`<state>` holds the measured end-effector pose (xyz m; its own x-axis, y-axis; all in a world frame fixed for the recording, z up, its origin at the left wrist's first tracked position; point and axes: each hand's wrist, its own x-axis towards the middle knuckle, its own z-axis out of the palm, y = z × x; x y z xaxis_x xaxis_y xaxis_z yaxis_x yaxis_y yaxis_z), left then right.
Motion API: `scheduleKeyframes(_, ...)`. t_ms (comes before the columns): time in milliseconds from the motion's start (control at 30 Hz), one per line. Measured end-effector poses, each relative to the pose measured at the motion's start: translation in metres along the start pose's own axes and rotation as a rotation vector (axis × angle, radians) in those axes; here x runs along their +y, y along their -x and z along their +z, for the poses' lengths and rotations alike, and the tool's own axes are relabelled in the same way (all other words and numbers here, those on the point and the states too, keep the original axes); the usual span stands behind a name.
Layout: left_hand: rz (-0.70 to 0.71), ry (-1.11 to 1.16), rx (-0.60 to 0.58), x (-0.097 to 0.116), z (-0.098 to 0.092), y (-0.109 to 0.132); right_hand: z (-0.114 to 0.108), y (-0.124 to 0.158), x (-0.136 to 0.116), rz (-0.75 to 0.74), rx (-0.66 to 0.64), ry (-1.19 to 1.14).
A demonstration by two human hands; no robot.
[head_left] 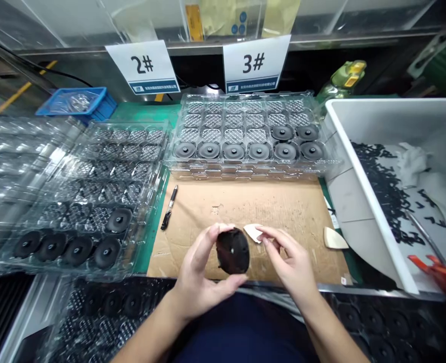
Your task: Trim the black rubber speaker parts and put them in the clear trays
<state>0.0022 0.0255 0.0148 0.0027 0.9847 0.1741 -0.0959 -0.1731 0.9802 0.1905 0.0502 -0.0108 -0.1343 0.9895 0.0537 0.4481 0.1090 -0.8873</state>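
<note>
My left hand (198, 275) is closed round a black round disc part (232, 250), holding it by its edges above the near edge of a brown cardboard mat (245, 206). My right hand (289, 262) pinches a small white wedge-shaped piece (253, 232) right beside the disc's upper right edge. A second white wedge piece (334, 238) lies on the mat's right side.
A clear blister tray (253, 101) with several black discs stands behind the mat; another clear tray (94, 151) sits left. A pen (169, 207) lies at the mat's left edge. A white bin (363, 166) with black scraps and red-handled scissors (440, 269) stands right. A blue bin (77, 103) is far left.
</note>
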Motion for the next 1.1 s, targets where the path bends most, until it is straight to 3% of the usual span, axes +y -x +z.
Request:
scheduleKeyframes(100,0.202,-0.249,-0.109,0.0,0.0,-0.001,-0.003,0.01,-0.007,0.029,0.016,-0.079)
scheduleKeyframes(233,0.226,-0.413,-0.219,0.003,0.003,0.005,-0.013,0.025,-0.022,0.017,0.017,-0.269)
scheduleKeyframes(300,0.19,-0.394,-0.233,0.006,0.003,0.01,-0.017,0.03,-0.032,0.005,-0.04,-0.35)
scheduleKeyframes(433,0.07,-0.284,-0.277,0.013,0.002,0.024,-0.023,0.035,-0.046,0.044,-0.368,-0.447)
scheduleKeyframes(533,-0.032,-0.178,-0.333,0.018,0.002,0.038,-0.026,0.04,-0.053,0.106,-0.496,-0.566)
scheduleKeyframes(700,-0.156,0.028,-0.424,0.029,0.006,0.059,-0.028,0.058,-0.065,0.189,-0.572,-0.724)
scheduleKeyframes(800,-0.179,0.04,-0.46,0.034,0.007,0.071,-0.028,0.071,-0.07,0.219,-0.643,-0.819)
scheduleKeyframes(900,-0.144,0.014,-0.479,0.035,0.006,0.083,-0.028,0.083,-0.071,0.216,-0.664,-0.836)
scheduleKeyframes(1100,-0.007,-0.033,-0.445,0.036,0.007,0.099,-0.032,0.102,-0.067,0.248,-0.568,-0.735)
